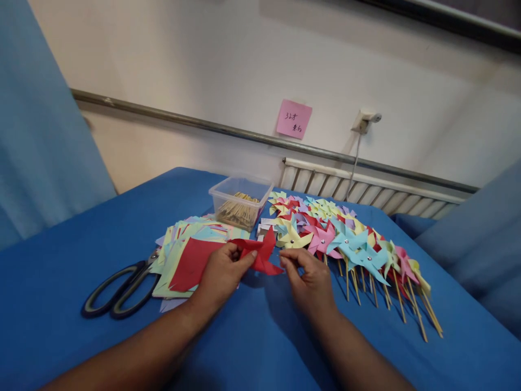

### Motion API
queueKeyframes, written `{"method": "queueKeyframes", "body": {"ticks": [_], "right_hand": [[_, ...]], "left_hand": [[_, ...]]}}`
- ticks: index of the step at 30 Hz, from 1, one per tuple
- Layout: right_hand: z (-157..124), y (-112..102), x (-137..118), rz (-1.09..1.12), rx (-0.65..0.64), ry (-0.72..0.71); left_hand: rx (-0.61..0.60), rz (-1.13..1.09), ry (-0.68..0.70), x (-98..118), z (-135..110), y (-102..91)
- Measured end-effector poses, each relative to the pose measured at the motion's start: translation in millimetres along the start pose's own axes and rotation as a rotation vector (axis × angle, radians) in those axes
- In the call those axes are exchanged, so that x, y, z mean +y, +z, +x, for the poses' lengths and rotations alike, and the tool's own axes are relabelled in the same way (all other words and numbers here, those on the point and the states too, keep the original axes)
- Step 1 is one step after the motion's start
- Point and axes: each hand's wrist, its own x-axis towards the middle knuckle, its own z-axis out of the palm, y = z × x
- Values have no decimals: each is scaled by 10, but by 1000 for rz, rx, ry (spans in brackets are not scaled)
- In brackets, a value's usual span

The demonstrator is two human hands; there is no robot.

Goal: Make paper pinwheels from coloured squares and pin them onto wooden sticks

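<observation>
A red paper pinwheel head (265, 252) is pinched between the thumb and fingers of my left hand (224, 270), held above the blue table. Just to its right, my right hand (311, 277) is closed in a pinch, its fingertips a small gap from the paper. Whatever sits in that pinch is too small to make out. Below and left of the pinwheel head lies a stack of coloured paper squares (165, 279), topped by a red sheet (191, 264). Dark-handled scissors (122, 290) rest against the stack, their blades partly hidden under paper.
Behind my hands stands a clear plastic box (260, 209) with thin wooden sticks (240, 209). Several finished pinwheels (347, 241) on sticks are heaped along the right of the blue tablecloth (61, 282). A small white box (266, 231) sits beside them. Wall and radiator (325, 184) border the far edge.
</observation>
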Motion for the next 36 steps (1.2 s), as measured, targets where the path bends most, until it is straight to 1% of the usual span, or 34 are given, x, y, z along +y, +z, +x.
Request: {"method": "queueKeyframes", "body": {"ticks": [2, 4, 6, 8, 11, 16, 20, 24, 28, 31, 36], "right_hand": [[-60, 58, -87, 182, -30, 78], [-102, 140, -108, 314, -66, 139], [-120, 213, -67, 370, -82, 173], [-119, 255, -6, 380, -79, 195], [-111, 260, 36, 368, -70, 211], [-115, 231, 9, 285, -42, 215], [-112, 249, 53, 244, -12, 211], [-109, 258, 70, 220, 5, 199], [-105, 223, 6, 159, 5, 161], [-103, 193, -43, 89, 5, 107], [-102, 204, -34, 16, 17, 52]], "left_hand": [[-11, 69, 42, -17, -2, 12], [-38, 126, 76, -25, -6, 22], [-76, 145, 82, -27, -10, 28], [-111, 129, 58, -30, -11, 27], [-145, 79, 18, -45, -6, 18], [-205, -52, -24, -59, -2, 15], [-203, -122, -70, -29, -7, 31], [-193, -126, -87, -16, -9, 43], [-205, -111, -68, -12, -25, 48], [-194, -55, -38, -7, -44, 50], [-175, 21, 37, -21, -57, 51]]}}
